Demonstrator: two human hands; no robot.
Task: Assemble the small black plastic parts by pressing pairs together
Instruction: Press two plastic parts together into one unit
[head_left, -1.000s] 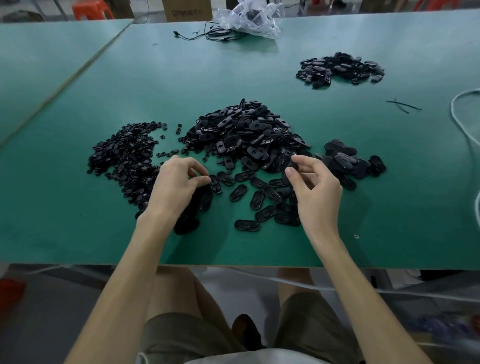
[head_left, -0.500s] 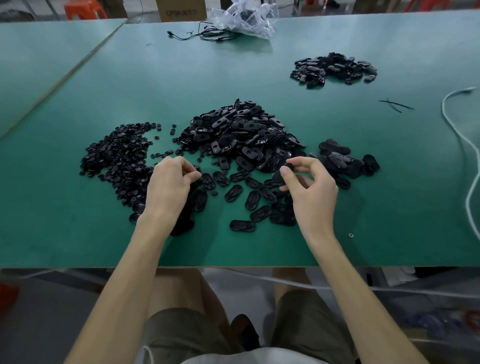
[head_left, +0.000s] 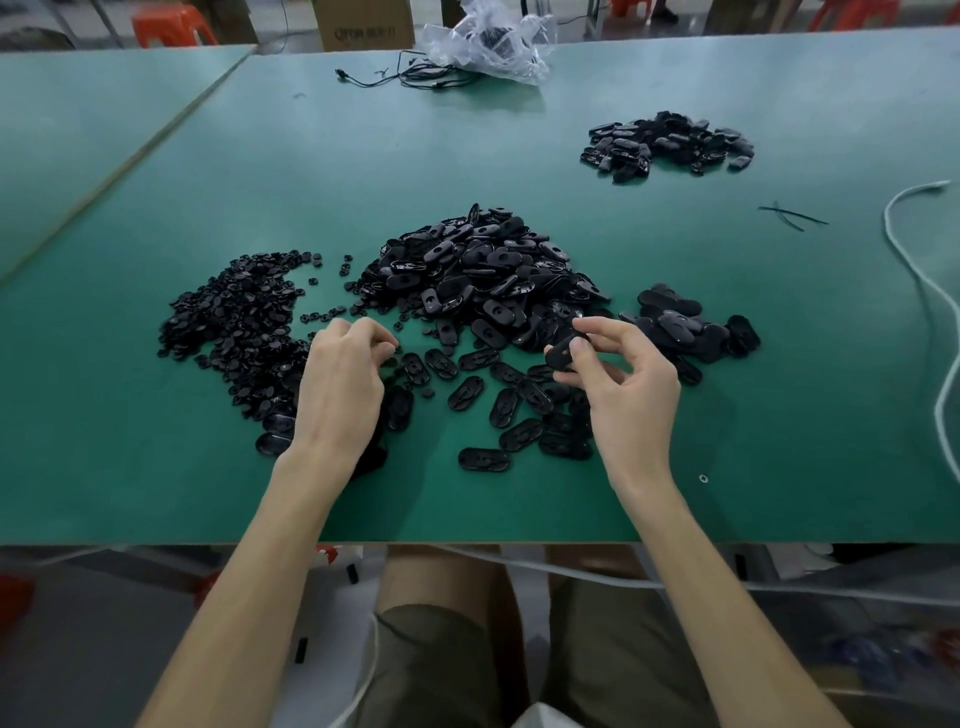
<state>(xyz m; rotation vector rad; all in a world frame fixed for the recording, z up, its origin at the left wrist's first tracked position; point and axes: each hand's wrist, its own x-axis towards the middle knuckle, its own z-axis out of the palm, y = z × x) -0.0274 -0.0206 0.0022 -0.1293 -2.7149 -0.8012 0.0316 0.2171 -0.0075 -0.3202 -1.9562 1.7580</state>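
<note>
Right hand (head_left: 628, 395) fingertips (head_left: 583, 327) pinch one oval part (head_left: 562, 357) above loose ones (head_left: 483, 460) near the bench (head_left: 156, 493) front edge; left hand (head_left: 340, 384) fingers curled, contents can't tell; small pile (head_left: 685, 327) at right looks done, big centre heap (head_left: 467, 275) not yet: early

- The central pile (head_left: 478, 275) sits mid-table (head_left: 156, 467), with a pile of smaller parts (head_left: 234, 317) to its left and a little pile (head_left: 685, 327) just to its right.
- Another pile (head_left: 670, 143) lies far right.
- A bag (head_left: 488, 44) rests at the far edge.
</note>
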